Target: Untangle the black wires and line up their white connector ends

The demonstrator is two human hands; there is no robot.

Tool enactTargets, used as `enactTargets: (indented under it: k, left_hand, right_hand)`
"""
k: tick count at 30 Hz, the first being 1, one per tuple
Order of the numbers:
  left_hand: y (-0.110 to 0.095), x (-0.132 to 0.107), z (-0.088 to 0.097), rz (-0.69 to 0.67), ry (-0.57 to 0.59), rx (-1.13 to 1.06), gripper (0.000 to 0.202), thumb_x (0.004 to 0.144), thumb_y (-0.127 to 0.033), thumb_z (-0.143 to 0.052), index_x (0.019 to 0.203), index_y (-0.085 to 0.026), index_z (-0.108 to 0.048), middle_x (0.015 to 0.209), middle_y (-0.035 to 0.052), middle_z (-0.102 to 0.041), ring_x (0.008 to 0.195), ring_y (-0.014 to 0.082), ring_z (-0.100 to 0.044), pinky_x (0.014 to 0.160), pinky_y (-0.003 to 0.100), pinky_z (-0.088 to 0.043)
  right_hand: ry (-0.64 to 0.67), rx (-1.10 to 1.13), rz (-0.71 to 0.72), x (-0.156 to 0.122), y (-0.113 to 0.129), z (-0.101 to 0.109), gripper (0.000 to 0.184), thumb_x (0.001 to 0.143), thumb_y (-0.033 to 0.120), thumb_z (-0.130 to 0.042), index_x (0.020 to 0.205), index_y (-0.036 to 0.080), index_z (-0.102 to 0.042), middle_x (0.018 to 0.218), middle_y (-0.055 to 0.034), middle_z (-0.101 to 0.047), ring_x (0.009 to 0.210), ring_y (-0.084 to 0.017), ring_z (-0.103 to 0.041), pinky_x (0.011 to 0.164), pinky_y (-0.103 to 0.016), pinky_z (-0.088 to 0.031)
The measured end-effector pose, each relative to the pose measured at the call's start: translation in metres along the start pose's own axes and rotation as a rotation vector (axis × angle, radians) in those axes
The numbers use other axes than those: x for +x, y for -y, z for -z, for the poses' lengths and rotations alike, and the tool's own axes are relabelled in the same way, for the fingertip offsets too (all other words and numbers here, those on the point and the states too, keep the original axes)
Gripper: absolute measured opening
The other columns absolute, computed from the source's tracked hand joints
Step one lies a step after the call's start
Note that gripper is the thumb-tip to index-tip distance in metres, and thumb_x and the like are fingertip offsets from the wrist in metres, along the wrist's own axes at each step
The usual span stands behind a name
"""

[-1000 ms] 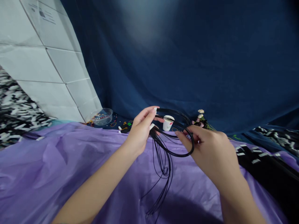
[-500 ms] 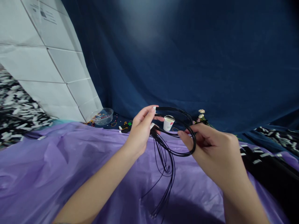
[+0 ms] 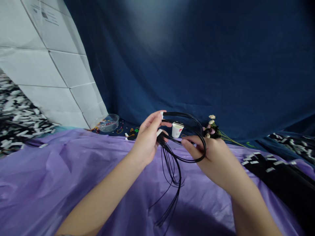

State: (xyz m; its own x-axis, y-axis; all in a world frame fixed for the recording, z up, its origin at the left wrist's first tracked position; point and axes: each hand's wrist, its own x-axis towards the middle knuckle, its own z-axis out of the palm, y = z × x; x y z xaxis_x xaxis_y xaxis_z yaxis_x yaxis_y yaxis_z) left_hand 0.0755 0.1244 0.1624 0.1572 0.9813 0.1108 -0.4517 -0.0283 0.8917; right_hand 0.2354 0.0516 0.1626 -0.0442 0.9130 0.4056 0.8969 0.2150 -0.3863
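Note:
My left hand (image 3: 149, 137) grips a bundle of thin black cables (image 3: 169, 150) close to their white connectors (image 3: 159, 132). From there the bundle curves to the right in a wide loop, while loose ends hang down over the purple cover. Inside and under that loop, my right hand (image 3: 209, 147) has its thumb and fingers closed on a strand of the black cables. Its fingertips are partly hidden by the cables. Behind the loop stands a white paper cup (image 3: 177, 130).
Purple sheeting (image 3: 98, 177) spreads across the front. A clear plastic bowl (image 3: 108, 123) with small beads sits at the back left. Artificial flowers (image 3: 212, 127) lie behind my right hand. More black cables with white connectors (image 3: 275, 177) are at right, others piled at far left (image 3: 17, 111).
My right hand has moved left along the cables, toward my left hand, and turned, uncovering more of the flowers. The hanging ends have swung slightly. My left hand stays nearly where it was.

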Motion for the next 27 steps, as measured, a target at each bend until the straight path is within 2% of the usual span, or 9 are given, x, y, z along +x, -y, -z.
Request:
enactTargets:
  k: [3, 8, 12, 17, 21, 25, 27]
  left_hand:
    - [0.001, 0.000, 0.000, 0.009, 0.014, -0.011, 0.029, 0.084, -0.042, -0.063, 0.107, -0.024, -0.064, 0.073, -0.0004, -0.062, 0.049, 0.0069, -0.052, 0.040, 0.015, -0.037]
    - [0.002, 0.000, -0.001, 0.046, 0.022, -0.069, 0.029, 0.084, -0.040, -0.064, 0.108, -0.024, -0.063, 0.071, -0.0019, -0.058, 0.051, 0.0061, -0.051, 0.041, 0.014, -0.037]
    - [0.003, 0.001, -0.001, 0.069, 0.091, -0.143, 0.030, 0.085, -0.040, -0.063, 0.109, -0.023, -0.061, 0.072, -0.0030, -0.055, 0.054, 0.0049, -0.051, 0.043, 0.013, -0.037]
    - [0.003, 0.001, 0.001, 0.116, 0.185, -0.235, 0.028, 0.084, -0.042, -0.064, 0.108, -0.028, -0.060, 0.073, -0.0036, -0.053, 0.055, 0.0068, -0.054, 0.042, 0.014, -0.040]
    - [0.001, 0.001, 0.002, 0.183, 0.234, -0.239, 0.024, 0.085, -0.040, -0.063, 0.107, -0.030, -0.060, 0.076, -0.0030, -0.055, 0.058, 0.0090, -0.057, 0.042, 0.017, -0.044]
    - [0.001, 0.001, 0.003, 0.201, 0.294, -0.280, 0.024, 0.088, -0.038, -0.060, 0.109, -0.028, -0.058, 0.075, -0.0034, -0.056, 0.058, 0.0096, -0.059, 0.053, 0.024, -0.055]
    - [0.002, 0.000, 0.002, 0.182, 0.318, -0.294, 0.021, 0.090, -0.036, -0.058, 0.108, -0.026, -0.057, 0.072, -0.0035, -0.056, 0.059, 0.0100, -0.061, 0.058, 0.027, -0.058]
  right_hand:
    - [0.097, 0.051, 0.027, 0.003, -0.002, -0.003, 0.040, 0.096, 0.045, -0.040, 0.070, 0.021, -0.059, 0.058, -0.0004, -0.058, 0.049, -0.012, -0.046, 0.049, -0.024, -0.025]
    - [0.023, 0.084, 0.047, 0.006, -0.008, -0.004, 0.039, 0.094, 0.045, -0.044, 0.065, 0.019, -0.046, 0.055, 0.0022, -0.047, 0.050, -0.009, -0.036, 0.053, -0.024, -0.027]
    - [0.015, 0.154, 0.052, 0.005, -0.009, -0.003, 0.044, 0.094, 0.047, -0.043, 0.062, 0.019, -0.038, 0.052, 0.0044, -0.038, 0.051, -0.008, -0.030, 0.053, -0.024, -0.024]
    - [0.005, 0.169, 0.084, 0.006, -0.009, -0.003, 0.044, 0.095, 0.046, -0.043, 0.062, 0.018, -0.037, 0.052, 0.0047, -0.036, 0.052, -0.008, -0.029, 0.054, -0.024, -0.024]
    - [0.003, 0.171, 0.082, 0.006, -0.011, -0.003, 0.042, 0.094, 0.045, -0.046, 0.063, 0.018, -0.039, 0.054, 0.0039, -0.041, 0.054, -0.008, -0.033, 0.054, -0.024, -0.026]
    - [-0.028, 0.181, 0.090, 0.006, -0.012, -0.004, 0.037, 0.094, 0.042, -0.048, 0.066, 0.018, -0.044, 0.058, 0.0027, -0.048, 0.055, -0.008, -0.040, 0.055, -0.022, -0.030]
    - [-0.052, 0.207, 0.089, 0.007, -0.012, -0.005, 0.029, 0.094, 0.041, -0.049, 0.076, 0.019, -0.052, 0.060, 0.0031, -0.052, 0.054, -0.008, -0.045, 0.054, -0.020, -0.033]
